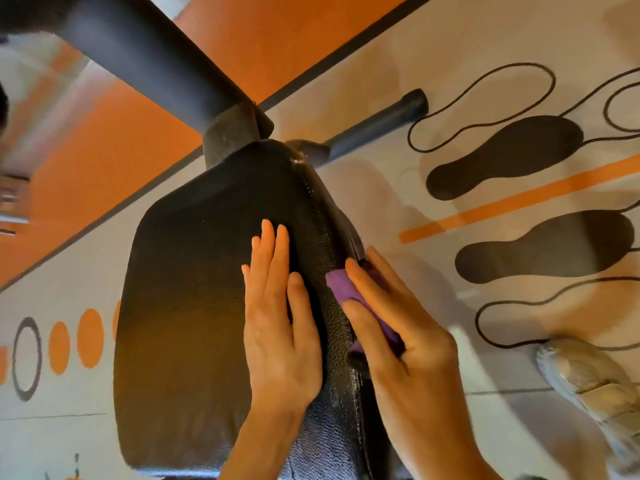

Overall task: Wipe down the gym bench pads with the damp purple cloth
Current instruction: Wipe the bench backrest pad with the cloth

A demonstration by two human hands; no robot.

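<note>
Wipe in progress. Right hand (398, 327) presses the purple cloth (349, 292) with flat fingers against the right side edge of the bench pad (194, 289). Left hand (277, 317) rests spread and empty on the pad's top. Judged partway: no visible wet trace, so remaining area unclear.

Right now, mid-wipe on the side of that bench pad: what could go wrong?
1. The purple cloth is bunched small under the right hand, so bare fingers may rub the black bench pad instead of cloth.
2. The left hand lies flat on the pad top, possibly smudging that area.
3. The stitched seam along the pad edge could hold grime that a quick pass misses.
</note>
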